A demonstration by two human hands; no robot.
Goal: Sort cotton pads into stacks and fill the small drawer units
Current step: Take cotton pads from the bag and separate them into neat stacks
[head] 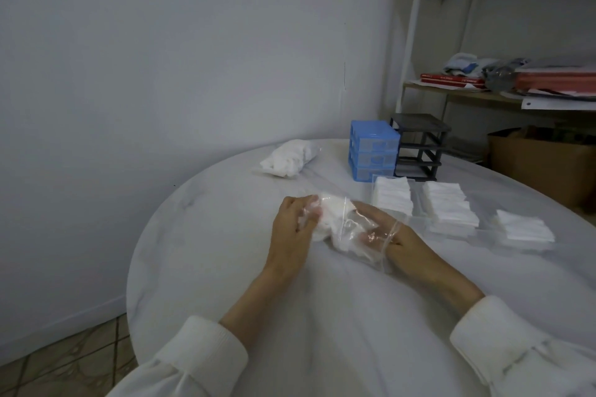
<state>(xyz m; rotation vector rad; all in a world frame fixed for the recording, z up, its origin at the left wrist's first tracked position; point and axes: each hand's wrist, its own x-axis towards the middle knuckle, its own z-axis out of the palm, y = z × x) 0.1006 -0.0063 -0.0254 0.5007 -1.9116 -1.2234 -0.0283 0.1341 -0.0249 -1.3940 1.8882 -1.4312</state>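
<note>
Now we are emptying a clear bag (346, 230) of cotton pads (329, 216): our left hand (292, 222) pinches its closed end, while our right hand (383, 230) reaches inside, fingers loosely spread among the pads. Next, we judge, gather some and withdraw toward the stacks (448, 208) beyond our right fingertips.

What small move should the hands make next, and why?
Probably draw a few pads out of the bag: the right hand is inside it, the left hand grips its far end, and three stacks wait beside.
</note>
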